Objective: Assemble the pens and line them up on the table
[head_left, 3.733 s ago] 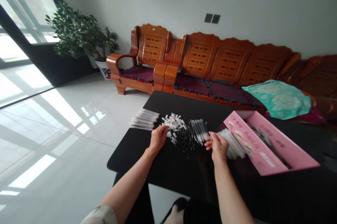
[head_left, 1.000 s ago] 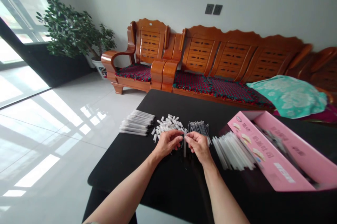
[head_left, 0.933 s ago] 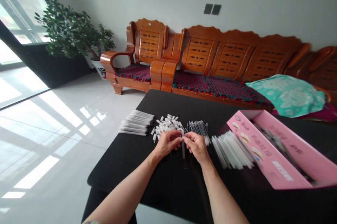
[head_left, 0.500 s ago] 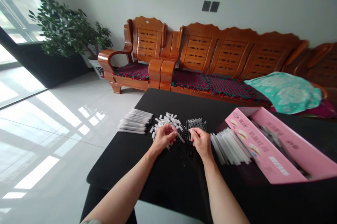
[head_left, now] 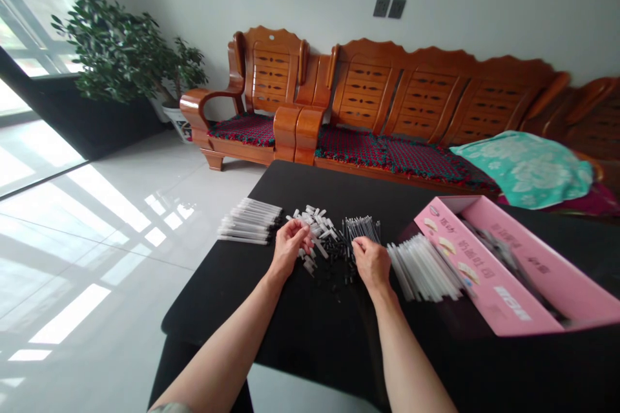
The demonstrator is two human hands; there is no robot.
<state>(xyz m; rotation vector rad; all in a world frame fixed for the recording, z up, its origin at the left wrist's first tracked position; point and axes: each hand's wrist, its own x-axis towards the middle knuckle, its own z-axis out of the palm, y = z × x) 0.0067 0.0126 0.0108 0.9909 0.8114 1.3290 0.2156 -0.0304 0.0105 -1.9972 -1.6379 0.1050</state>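
On the black table (head_left: pixel 300 322) my left hand (head_left: pixel 287 246) is curled over a heap of small white caps (head_left: pixel 314 219). It holds a white pen tube (head_left: pixel 320 249) that sticks out to the right. My right hand (head_left: pixel 371 262) rests with fingers bent at the near end of a bundle of thin refills (head_left: pixel 362 228); what it pinches is hidden. Small black parts (head_left: pixel 335 259) lie scattered between the hands. A row of clear tubes (head_left: pixel 422 264) lies just right of my right hand.
A stack of white pens (head_left: pixel 250 222) lies at the table's left edge. An open pink box (head_left: pixel 504 284) stands at the right. Behind the table are a wooden sofa (head_left: pixel 411 109), a teal cloth (head_left: pixel 526 167) and a potted plant (head_left: pixel 121 51).
Earlier both hands held the tube upright between them. They have since parted: the left hand carried the tube toward the caps, and the right hand went to the refill bundle.
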